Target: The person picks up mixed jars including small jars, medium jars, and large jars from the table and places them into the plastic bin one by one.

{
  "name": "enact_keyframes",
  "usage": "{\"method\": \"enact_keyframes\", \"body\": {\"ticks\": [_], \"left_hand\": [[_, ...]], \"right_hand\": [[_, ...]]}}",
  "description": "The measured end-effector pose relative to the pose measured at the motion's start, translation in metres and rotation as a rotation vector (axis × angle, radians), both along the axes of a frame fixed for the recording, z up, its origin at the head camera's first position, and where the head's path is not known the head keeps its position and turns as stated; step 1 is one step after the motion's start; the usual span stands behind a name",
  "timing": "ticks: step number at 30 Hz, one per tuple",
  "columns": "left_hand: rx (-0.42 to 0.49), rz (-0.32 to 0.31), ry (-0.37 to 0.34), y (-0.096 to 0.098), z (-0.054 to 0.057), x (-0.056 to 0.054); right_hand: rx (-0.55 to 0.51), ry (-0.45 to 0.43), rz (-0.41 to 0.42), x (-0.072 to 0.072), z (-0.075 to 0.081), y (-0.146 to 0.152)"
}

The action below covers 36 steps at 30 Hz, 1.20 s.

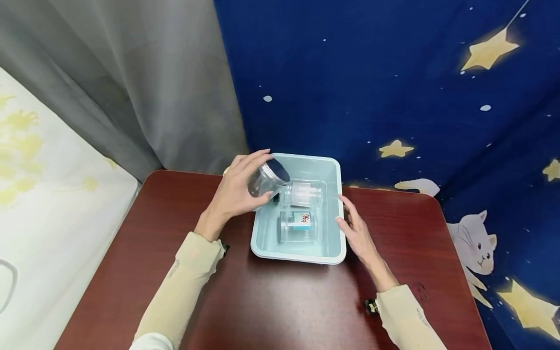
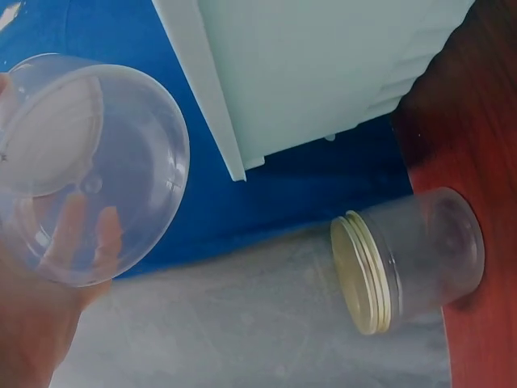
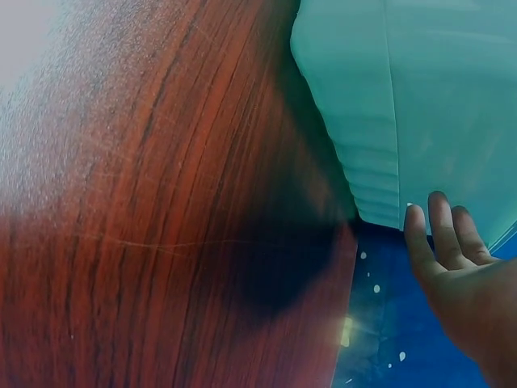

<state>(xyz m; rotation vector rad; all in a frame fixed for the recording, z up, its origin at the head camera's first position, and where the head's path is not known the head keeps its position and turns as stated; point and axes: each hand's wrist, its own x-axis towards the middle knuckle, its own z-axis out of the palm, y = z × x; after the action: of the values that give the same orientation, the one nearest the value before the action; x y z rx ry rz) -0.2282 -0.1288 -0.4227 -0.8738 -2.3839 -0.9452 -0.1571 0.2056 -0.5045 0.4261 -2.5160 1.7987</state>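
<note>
In the head view, my left hand grips a clear plastic jar with a dark, silver-edged lid, tilted over the left rim of a pale blue basin. Its round base faces the left wrist view, with fingers behind the clear wall. Two more clear jars lie on their sides in the basin: a white-labelled jar and, nearer me, a jar with a teal picture label. At the basin's right rim is my right hand, its fingers extended along the outer wall in the right wrist view.
Outside the basin, a clear jar with a gold lid stands on the brown table in the left wrist view. A grey curtain and a blue star-patterned cloth hang behind the table's back edge.
</note>
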Motion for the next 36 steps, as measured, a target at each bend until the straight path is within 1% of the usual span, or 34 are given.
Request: {"method": "enact_keyframes", "body": {"ticks": [4,7,12,14,20,24,32,36], "left_hand": [[-0.037,-0.04,0.019,0.011,0.003,-0.004],[-0.066,-0.058,0.031,0.019,0.004,-0.006],[-0.091,-0.09,0.027,0.028,0.003,-0.011],[-0.098,-0.099,0.016,0.03,0.001,-0.012],[-0.104,-0.1,-0.027,0.034,-0.004,-0.015],[-0.108,-0.134,-0.053,0.037,-0.007,-0.019],[-0.167,-0.145,-0.088,0.044,-0.01,-0.027],[-0.222,-0.162,-0.116,0.049,-0.012,-0.03]], "right_hand": [[-0.025,-0.004,0.001,0.001,-0.001,0.001],[-0.033,-0.003,0.01,0.0,-0.003,0.0],[-0.042,-0.01,0.011,0.0,-0.004,0.0],[-0.05,-0.013,0.013,0.0,-0.004,0.0],[-0.071,-0.014,0.021,-0.001,-0.004,0.001],[-0.068,-0.02,0.021,-0.001,-0.004,0.001],[-0.057,-0.025,0.022,-0.002,-0.005,0.001],[-0.058,-0.024,0.021,-0.001,-0.005,0.001]]}}
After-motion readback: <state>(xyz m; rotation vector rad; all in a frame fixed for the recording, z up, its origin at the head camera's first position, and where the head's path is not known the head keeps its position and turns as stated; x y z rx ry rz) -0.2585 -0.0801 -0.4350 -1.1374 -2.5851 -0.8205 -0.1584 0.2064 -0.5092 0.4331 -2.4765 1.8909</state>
